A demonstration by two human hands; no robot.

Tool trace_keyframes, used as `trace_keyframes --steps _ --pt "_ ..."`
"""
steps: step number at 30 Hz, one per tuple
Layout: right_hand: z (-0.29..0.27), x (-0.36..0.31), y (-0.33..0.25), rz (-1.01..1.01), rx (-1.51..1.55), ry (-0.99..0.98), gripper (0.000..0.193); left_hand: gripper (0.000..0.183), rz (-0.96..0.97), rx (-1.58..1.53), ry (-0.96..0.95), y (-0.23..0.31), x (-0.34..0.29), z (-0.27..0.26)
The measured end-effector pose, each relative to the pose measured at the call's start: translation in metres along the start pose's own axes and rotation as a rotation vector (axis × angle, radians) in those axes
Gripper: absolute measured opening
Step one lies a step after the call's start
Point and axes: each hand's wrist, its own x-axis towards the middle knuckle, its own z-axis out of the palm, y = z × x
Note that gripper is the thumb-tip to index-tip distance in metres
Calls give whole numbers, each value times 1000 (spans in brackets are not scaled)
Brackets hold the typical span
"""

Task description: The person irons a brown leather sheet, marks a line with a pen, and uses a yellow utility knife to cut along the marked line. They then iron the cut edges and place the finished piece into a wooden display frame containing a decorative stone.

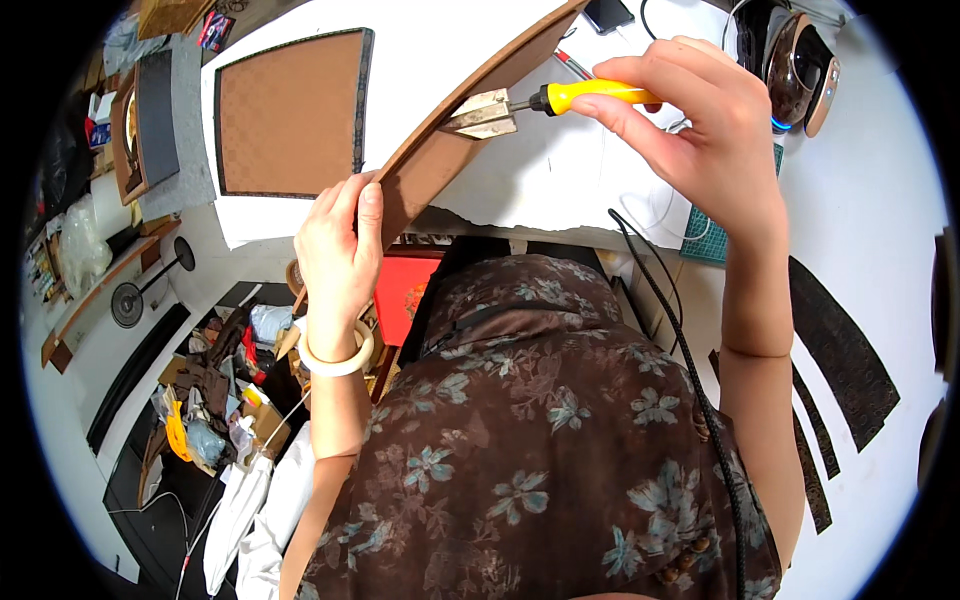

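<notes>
While the left hand point(340, 235) closes its fingers and thumb on the near corner of a stiff brown panel point(430, 185), that panel stands tilted above the white-covered tabletop point(590, 170), its far end running up and to the right.

To the right of the panel, the right hand point(715, 125) has its thumb and fingers pinched round a yellow-handled tool point(572, 97). The tool's pale metal head point(485, 116) points back at the panel's inner face and seems to touch it near the raised edge, though the exact contact is hard to make out.

The step in hand looks like working that head along the panel's edge. The next move probably calls for a firm left hold and a light, even stroke, the head kept flat so it does not mark the surface.

Left of the panel lies a dark-rimmed brown piece point(290, 115); right of it, a green cutting mat point(705, 243). Just beyond its far end is a phone point(607, 13).
</notes>
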Motion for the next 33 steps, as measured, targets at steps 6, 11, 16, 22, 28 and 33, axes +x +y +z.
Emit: trace_keyframes --steps 6,11,16,22,28,33 --pt "-7 -40 26 294 39 163 18 27 40 -94 -56 18 25 -2" --pt "2 -75 15 514 139 257 19 25 176 -115 -81 44 64 3" --pt "9 -90 -3 553 129 274 18 21 332 195 1 53 82 7" --pt "25 -91 -14 504 155 347 18 34 151 -245 90 39 87 5" --pt "42 -82 -20 401 131 406 28 23 133 -369 -16 29 74 -6" --pt "53 -70 -16 331 114 412 31 19 210 -148 54 29 71 -3"
